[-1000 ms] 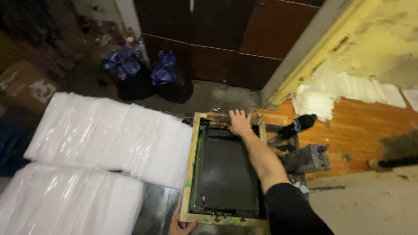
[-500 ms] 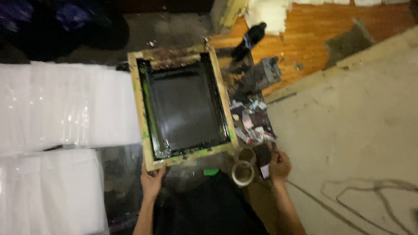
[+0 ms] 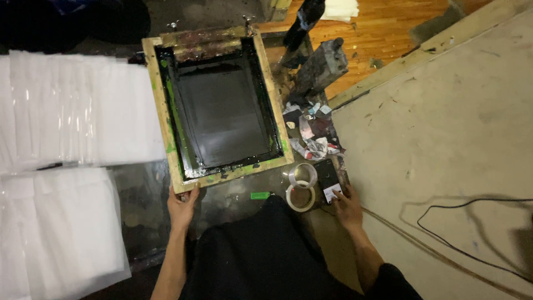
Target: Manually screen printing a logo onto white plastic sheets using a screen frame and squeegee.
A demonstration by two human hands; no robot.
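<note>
Head view shows the left hand (image 3: 182, 204) gripping the near corner of the wooden screen frame (image 3: 214, 103) lying on the bench, while the right hand (image 3: 348, 206) rests fingers on the dark phone (image 3: 327, 179) beside the tape rolls (image 3: 301, 189), grasping nothing.

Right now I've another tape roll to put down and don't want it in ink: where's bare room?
The broad grey slab right of the scrap pile lies bare down to the black cable. It is crowded between the wooden screen frame and right hand: tape rolls, phone. White sheet stacks fill the left; the left hand grips the frame's corner.
</note>
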